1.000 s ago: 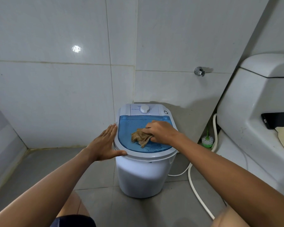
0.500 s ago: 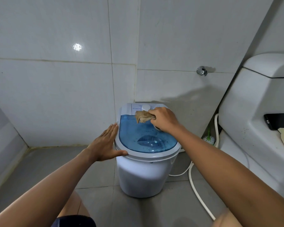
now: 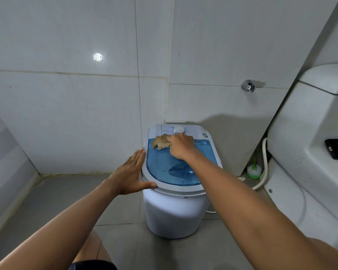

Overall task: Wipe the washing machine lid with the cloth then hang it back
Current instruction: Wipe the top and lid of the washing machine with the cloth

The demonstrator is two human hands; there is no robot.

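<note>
The cloth [image 3: 160, 142] sits at the lid's [image 3: 176, 170] far edge, my right hand [image 3: 180, 146] fingers clamped on it; left hand [image 3: 130, 172] flat, fingers together, against the rim.

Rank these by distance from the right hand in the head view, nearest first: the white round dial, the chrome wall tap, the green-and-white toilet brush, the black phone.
From the right hand holding the tan cloth:
1. White round dial, just behind the fingertips on the panel.
2. Green-and-white toilet brush, on the floor to the right.
3. Chrome wall tap, up on the right wall tile.
4. Black phone, far right on the toilet.

I'm looking into a home bathroom: tiled walls [image 3: 66, 106], toilet cistern [image 3: 304, 121], probably a toilet brush [image 3: 254, 170].
</note>
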